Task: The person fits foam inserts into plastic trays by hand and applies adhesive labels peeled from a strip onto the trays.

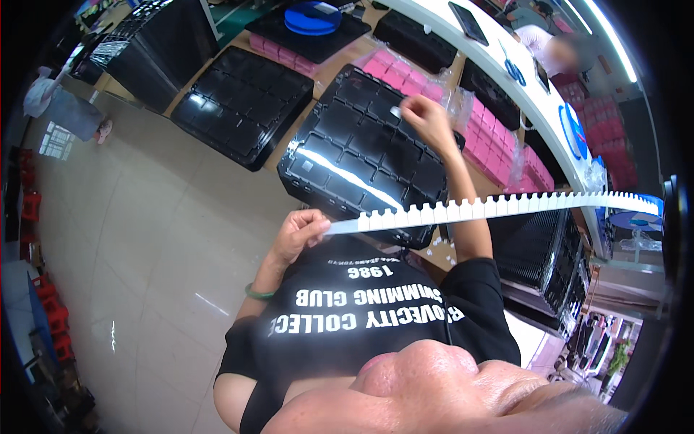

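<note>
My left hand [298, 235], with a green bangle at its wrist, pinches the end of a long white backing strip [463, 210] with small white labels standing along its upper edge. The strip runs right, across my right forearm, to a blue reel [642, 218]. Over the far right part of a black plastic tray [361, 130], my right hand [431, 124] has its fingers closed on a small white label [395, 112]. The tray lies in front of me, divided into several shallow sections. A small pale sticker [307, 166] shows near its left corner.
Another black tray [242, 105] lies to the left, beside a tall stack of black trays [163, 50]. Pink blocks [491, 137] in clear film line the far right. A white shelf [499, 50] holds scissors [515, 72] and a phone [468, 23]. Other people are farther off.
</note>
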Demonstrator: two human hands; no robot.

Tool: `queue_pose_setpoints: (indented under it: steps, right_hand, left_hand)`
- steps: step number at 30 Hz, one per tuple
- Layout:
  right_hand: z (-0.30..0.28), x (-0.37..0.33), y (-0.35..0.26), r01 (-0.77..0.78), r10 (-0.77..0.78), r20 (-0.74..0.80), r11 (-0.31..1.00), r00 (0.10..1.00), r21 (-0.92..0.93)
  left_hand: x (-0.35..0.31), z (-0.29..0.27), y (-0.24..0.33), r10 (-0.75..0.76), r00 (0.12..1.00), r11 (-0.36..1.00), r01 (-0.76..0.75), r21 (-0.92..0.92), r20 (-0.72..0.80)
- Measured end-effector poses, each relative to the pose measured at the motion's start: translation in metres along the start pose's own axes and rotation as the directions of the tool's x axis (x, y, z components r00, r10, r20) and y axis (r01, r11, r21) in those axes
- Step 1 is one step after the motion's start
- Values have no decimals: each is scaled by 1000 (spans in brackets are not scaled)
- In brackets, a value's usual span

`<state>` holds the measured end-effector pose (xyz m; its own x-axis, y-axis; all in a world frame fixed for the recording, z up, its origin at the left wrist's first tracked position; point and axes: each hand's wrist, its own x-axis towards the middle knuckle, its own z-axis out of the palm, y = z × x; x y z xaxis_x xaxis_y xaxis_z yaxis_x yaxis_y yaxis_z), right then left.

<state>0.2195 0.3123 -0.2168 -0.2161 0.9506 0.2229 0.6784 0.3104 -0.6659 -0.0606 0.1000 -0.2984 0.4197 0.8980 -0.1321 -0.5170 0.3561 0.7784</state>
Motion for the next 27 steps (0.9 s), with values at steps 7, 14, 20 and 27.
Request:
queue_pose_setpoints:
  steps: [7, 14, 20, 27]
  right_hand:
    - [-117, -278, 59, -654, 639, -145, 725, 755, -216]
    - [-82, -311, -21, -617, 631, 17, 752, 775, 233]
    - [23, -219, -61, -548, 330, 439, 432, 835, 716]
    - [54, -221, -43, -549, 53, 551, 200, 833, 811]
  left_hand:
    - [20, -9, -7, -94, 995, 994, 95, -55, 19]
    - [17, 8, -22, -135, 991, 985, 136, -106, 23]
    - [-6, 15, -36, -134, 991, 982, 130, -138, -19]
    - [-24, 22, -55, -76, 997, 980, 75, -182, -2]
